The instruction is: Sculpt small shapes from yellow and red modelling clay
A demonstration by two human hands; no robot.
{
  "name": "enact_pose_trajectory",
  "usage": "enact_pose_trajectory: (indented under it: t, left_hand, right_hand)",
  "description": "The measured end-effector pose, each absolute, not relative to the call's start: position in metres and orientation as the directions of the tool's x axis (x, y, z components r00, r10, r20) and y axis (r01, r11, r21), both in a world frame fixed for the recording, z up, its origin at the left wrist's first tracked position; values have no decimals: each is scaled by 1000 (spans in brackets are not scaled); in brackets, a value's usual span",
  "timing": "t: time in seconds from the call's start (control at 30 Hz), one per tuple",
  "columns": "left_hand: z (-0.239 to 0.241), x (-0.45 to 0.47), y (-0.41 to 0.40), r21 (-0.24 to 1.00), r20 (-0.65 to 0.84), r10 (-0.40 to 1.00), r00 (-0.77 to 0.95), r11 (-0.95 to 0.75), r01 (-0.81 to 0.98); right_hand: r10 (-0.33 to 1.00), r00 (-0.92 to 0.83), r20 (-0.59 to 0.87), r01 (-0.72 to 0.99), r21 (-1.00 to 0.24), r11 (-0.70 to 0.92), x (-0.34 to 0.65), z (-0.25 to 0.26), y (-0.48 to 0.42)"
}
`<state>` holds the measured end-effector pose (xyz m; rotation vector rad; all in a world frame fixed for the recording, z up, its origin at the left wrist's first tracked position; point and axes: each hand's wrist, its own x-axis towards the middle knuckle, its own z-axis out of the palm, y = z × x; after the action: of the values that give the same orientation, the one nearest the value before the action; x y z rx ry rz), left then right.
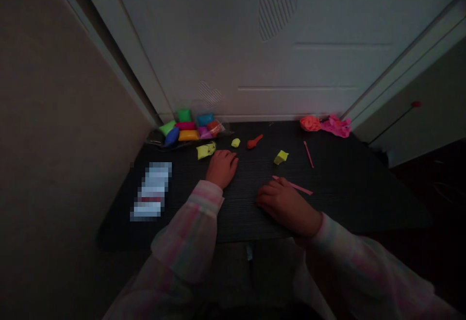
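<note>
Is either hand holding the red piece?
No, the red piece lies on the table, apart from both the left hand and the right hand.

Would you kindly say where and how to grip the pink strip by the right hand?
Probably pinch the pink strip across its narrow width near its right end, from above: it lies flat, with that end exposed; the right hand hides part.

pink stick (301, 189) | straight, lying aslant, nearer | yellow packet (204, 151) | crinkled, farther left
</note>
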<state>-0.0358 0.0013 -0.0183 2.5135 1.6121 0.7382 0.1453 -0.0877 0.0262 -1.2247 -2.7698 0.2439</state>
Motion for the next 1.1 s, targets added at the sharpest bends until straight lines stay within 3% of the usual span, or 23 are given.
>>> enact_pose_trajectory:
  t: [0.27,0.6,0.67,0.73,0.8,0.87,0.93,1.0,1.03,1.1]
  left_hand:
    - [-18,-36,1,338,352,878,323,-441,831]
    - [-19,-37,2,342,364,873,324,-449,826]
    - [-19,-37,2,346,366,872,325,-451,823]
    - [-19,-37,2,348,364,873,324,-450,822]
    - [-18,-37,1,350,359,877,321,-445,824]
    - [-18,-36,2,355,355,879,317,-441,824]
    - [-17,-36,2,363,353,880,319,-443,820]
    - [-17,-36,2,368,349,881,319,-442,818]
    - [-17,-36,3,369,346,883,318,-440,819]
    - [-17,-36,3,370,339,887,314,-433,822]
  right_hand:
    - [777,-627,47,721,-342,603,154,27,-85]
    - [618,-785,-53,620,-78,781,139,33,-80]
    - [606,-794,-49,608,-83,789,137,36,-79]
    - [630,-776,-3,619,-196,761,140,38,-78]
    - [715,-693,94,625,-417,660,149,38,-74]
    - [859,-466,212,571,-670,475,162,36,-65]
    - [960,-86,268,389,-878,280,176,31,-52]
    - [949,241,201,71,-979,189,186,25,-37]
    - [941,317,122,-58,-987,148,190,22,-31]
    - [936,348,47,-155,-982,107,192,15,-20]
